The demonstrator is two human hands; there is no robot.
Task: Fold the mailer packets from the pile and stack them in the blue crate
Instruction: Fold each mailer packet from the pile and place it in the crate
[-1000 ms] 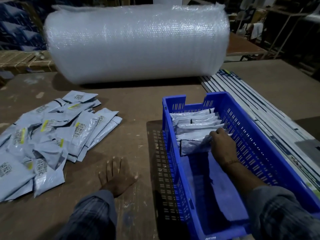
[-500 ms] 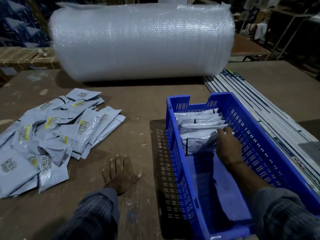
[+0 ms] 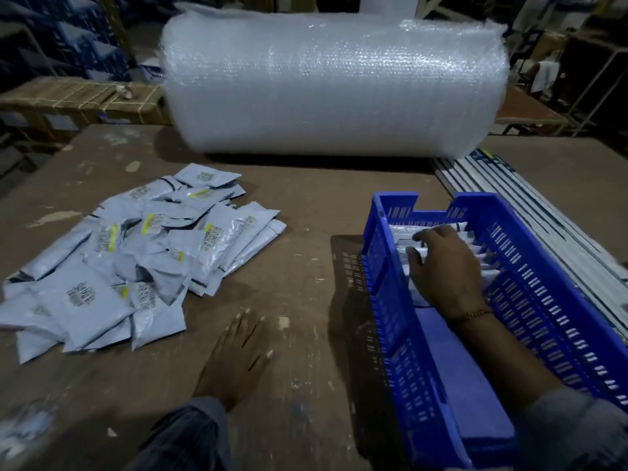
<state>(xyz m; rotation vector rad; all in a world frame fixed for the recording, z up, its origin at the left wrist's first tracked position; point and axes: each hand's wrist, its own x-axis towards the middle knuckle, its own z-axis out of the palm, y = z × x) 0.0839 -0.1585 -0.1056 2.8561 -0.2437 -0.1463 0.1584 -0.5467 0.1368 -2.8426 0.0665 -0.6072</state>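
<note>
My right hand (image 3: 445,270) rests with fingers spread on the folded packets (image 3: 404,232) stacked at the far end of the blue crate (image 3: 550,300). My left hand (image 3: 238,358) lies flat and open on the surface (image 3: 306,205), near the unfolded pile (image 3: 136,253).

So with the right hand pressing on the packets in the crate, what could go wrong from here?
1. The folded packets stand on edge at the far end of the crate, with the near part bare; once the right hand lifts, the row may tip over or unfold.
2. The pile is loose and overlapping, so the left hand, flat on the table, may drag several packets at once.
</note>
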